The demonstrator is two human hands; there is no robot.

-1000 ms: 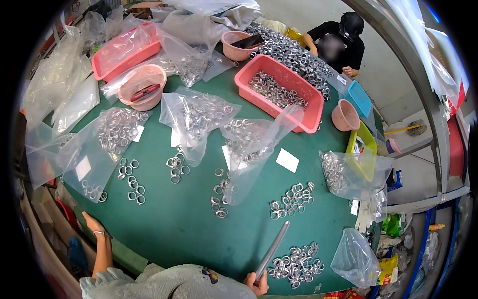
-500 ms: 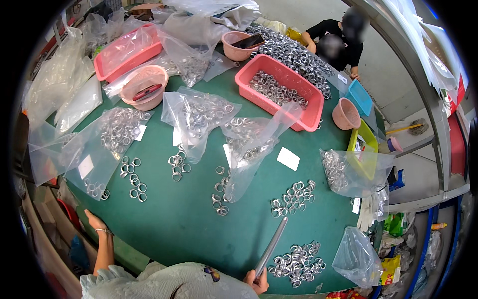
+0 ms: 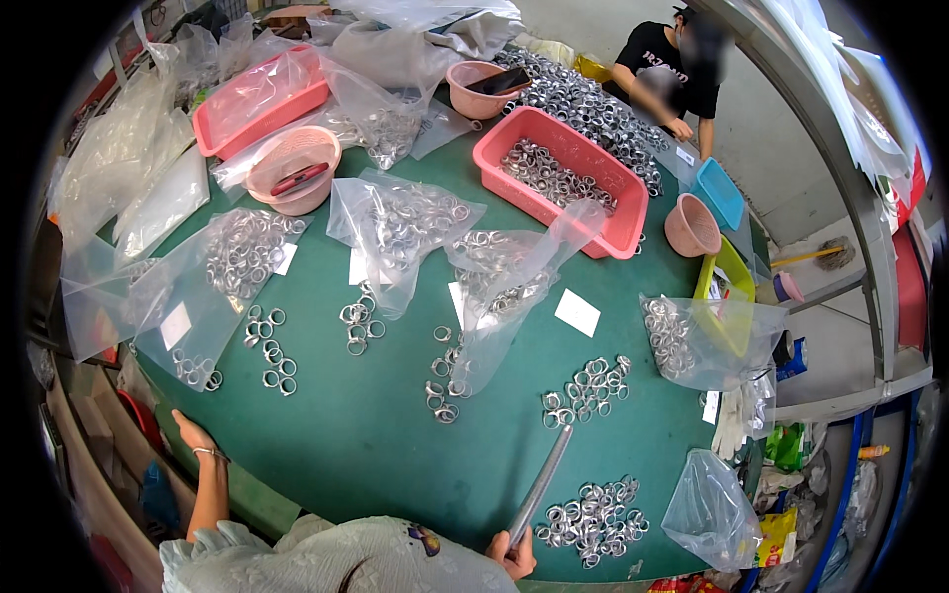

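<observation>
Far left: left hand [image 3: 194, 435] resting on the near edge of the green table [image 3: 366, 445], fingers loosely extended, holding nothing, bracelet on the wrist. Nearest to it: open clear bag of metal rings [image 3: 213, 272] just beyond, with a few loose rings [image 3: 274, 351] spilled beside its mouth.

Back left: pink basket [image 3: 259, 99] under plastic wrap, round pink bowl [image 3: 294, 170] with a dark red tool inside.

Centre: two more clear ring bags [image 3: 400, 232] lying mouth-down toward the near edge, small ring clusters [image 3: 361, 324] at their openings. White paper slip [image 3: 577, 312] just right of the second bag.

Behind centre: pink tray [image 3: 633, 198] part-filled with rings.

Near edge, right of centre: right hand [image 3: 514, 553] closed around the lower end of a metal rod [image 3: 542, 484], thumb wrapped over it. Rod angled up and away, tip toward a scattered ring group [image 3: 585, 390]. Bigger ring pile [image 3: 593, 516] just right of the rod, close to the hand, not touching it.

Far right: small pink cup [image 3: 691, 225], bag of rings [image 3: 707, 341] over a yellow-green bin, crumpled empty bag [image 3: 714, 509] at the table edge.

Back right: another person [image 3: 672, 74] at the far side, hand on the table.
</observation>
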